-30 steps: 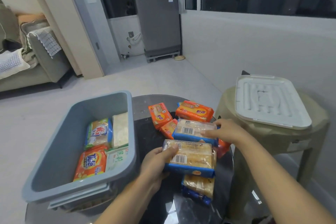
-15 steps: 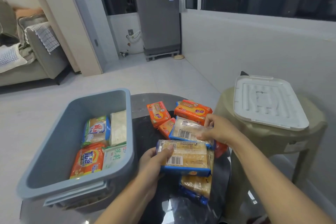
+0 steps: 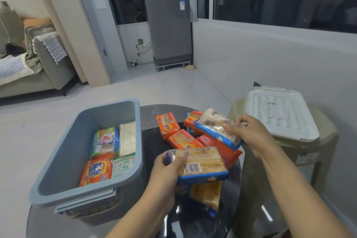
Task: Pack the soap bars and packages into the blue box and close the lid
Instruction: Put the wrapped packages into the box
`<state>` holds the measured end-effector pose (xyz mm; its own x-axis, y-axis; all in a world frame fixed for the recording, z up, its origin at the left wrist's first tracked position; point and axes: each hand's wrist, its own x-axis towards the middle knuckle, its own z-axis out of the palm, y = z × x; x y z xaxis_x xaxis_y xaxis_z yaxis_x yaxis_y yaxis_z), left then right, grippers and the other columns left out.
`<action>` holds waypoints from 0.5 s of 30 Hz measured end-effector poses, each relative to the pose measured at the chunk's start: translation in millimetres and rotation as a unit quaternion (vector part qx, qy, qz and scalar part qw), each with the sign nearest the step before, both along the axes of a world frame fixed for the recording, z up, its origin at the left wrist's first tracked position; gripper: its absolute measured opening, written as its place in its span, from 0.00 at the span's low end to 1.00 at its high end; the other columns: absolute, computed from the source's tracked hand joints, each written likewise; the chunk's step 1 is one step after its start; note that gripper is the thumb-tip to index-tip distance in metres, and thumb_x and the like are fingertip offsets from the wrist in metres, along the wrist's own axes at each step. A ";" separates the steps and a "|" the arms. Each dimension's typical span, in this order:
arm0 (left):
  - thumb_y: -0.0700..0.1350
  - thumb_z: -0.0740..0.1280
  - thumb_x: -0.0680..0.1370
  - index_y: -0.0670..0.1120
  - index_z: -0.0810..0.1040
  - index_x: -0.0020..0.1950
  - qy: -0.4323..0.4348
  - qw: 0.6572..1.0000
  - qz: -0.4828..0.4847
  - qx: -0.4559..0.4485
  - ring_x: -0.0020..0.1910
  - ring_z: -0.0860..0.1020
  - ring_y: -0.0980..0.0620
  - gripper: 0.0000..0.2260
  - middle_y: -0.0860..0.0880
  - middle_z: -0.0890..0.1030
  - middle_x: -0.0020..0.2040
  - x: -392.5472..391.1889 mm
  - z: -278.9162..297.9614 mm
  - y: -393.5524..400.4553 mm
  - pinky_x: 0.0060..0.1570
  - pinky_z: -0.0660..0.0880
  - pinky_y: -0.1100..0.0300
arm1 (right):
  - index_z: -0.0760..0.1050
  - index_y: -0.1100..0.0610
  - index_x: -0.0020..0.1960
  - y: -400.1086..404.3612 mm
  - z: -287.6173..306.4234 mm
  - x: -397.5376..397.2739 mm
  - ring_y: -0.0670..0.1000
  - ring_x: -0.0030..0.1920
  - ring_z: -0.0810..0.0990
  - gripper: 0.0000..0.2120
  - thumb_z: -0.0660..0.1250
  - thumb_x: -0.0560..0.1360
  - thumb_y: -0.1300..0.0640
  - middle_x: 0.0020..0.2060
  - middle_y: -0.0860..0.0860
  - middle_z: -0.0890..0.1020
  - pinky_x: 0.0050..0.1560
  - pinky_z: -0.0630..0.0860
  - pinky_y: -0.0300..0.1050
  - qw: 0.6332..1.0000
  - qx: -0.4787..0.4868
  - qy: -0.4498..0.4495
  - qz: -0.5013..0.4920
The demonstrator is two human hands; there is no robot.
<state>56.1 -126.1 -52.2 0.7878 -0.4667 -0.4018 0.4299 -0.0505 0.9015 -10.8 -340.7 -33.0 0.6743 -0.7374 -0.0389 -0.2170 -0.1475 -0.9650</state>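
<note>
The blue box (image 3: 63, 152) stands open on the left of a dark round table (image 3: 148, 114), with several soap packs (image 3: 98, 168) lying in its near right part. My left hand (image 3: 166, 172) grips a blue-edged pack of yellow soap bars (image 3: 201, 164) just above the table. My right hand (image 3: 249, 131) holds a second blue-edged pack (image 3: 212, 125) lifted and tilted over the pile. Orange packs (image 3: 168, 123) lie between the box and my right hand. Another yellow pack (image 3: 206, 193) lies under my left hand's pack. The white lid (image 3: 278, 112) rests on a beige stool.
The beige plastic stool (image 3: 316, 141) stands right of the table, against a white wall. A grey appliance (image 3: 168, 27) stands at the far end of the tiled floor. A sofa (image 3: 29, 60) with cloths is at the far left.
My right hand has lifted its blue-edged pack off the pile and tilted it. My left hand has raised its pack slightly. The camera has tipped upward.
</note>
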 end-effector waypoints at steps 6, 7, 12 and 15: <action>0.46 0.67 0.77 0.44 0.73 0.63 -0.033 0.998 0.008 -0.058 0.43 0.85 0.49 0.16 0.43 0.84 0.52 -10.9 31.2 -9.1 0.43 0.82 0.54 | 0.68 0.56 0.37 3.1 20.8 -24.2 0.51 0.36 0.80 0.15 0.73 0.69 0.51 0.39 0.54 0.81 0.28 0.74 0.41 0.991 -0.006 -0.103 -0.082; 0.46 0.67 0.77 0.44 0.72 0.64 -0.040 0.997 0.010 -0.068 0.44 0.85 0.49 0.17 0.43 0.84 0.53 -12.1 37.2 -9.4 0.43 0.81 0.54 | 0.68 0.55 0.36 3.9 22.8 -27.3 0.52 0.37 0.80 0.15 0.73 0.69 0.51 0.39 0.54 0.81 0.30 0.74 0.43 0.989 -0.006 -0.116 -0.088; 0.47 0.70 0.74 0.44 0.73 0.62 -0.056 0.993 0.051 -0.094 0.41 0.85 0.50 0.18 0.44 0.85 0.50 -9.7 61.6 -0.7 0.34 0.80 0.59 | 0.68 0.54 0.34 15.2 27.5 -30.3 0.55 0.37 0.80 0.16 0.75 0.66 0.50 0.40 0.58 0.81 0.35 0.74 0.48 0.984 0.010 -0.161 -0.080; 0.45 0.70 0.74 0.42 0.77 0.56 -0.049 0.989 0.068 -0.121 0.39 0.86 0.51 0.14 0.45 0.87 0.44 -0.6 74.1 9.1 0.34 0.81 0.59 | 0.71 0.60 0.40 25.7 31.0 -22.9 0.53 0.37 0.80 0.16 0.75 0.66 0.51 0.40 0.58 0.81 0.31 0.75 0.45 0.980 0.034 -0.185 -0.063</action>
<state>55.5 -117.0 21.9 0.8798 -0.4267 -0.2096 0.3275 0.2244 0.9178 -33.7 -315.0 -2.0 0.5545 -0.8204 0.1395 0.1379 -0.0747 -0.9876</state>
